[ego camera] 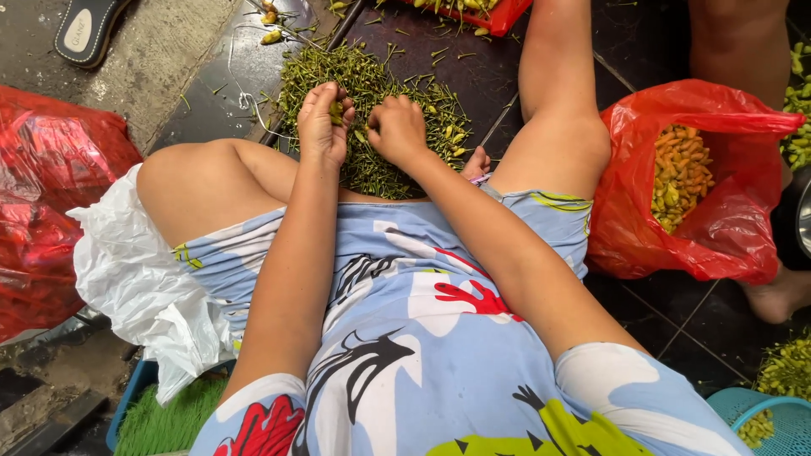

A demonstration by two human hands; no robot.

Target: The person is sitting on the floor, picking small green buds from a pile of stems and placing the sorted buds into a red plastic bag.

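Observation:
I sit on a dark tiled floor with my knees apart. Both hands hover over a heap of green stems [372, 160] lying between my legs. My left hand [324, 123] has its fingers curled around a small yellow-green chilli [335, 111]. My right hand [397, 129] is closed just beside it, fingertips touching the same chilli or its stalk; what it pinches is hidden. A few yellow chillies [454, 135] lie scattered in the heap to the right.
A red plastic bag [718, 228] of orange and yellow chillies stands open at my right. Another red bag [42, 194] and a white bag [135, 279] lie at left. Another person's leg [743, 51] is at top right. A sandal [84, 27], a teal basket [773, 422].

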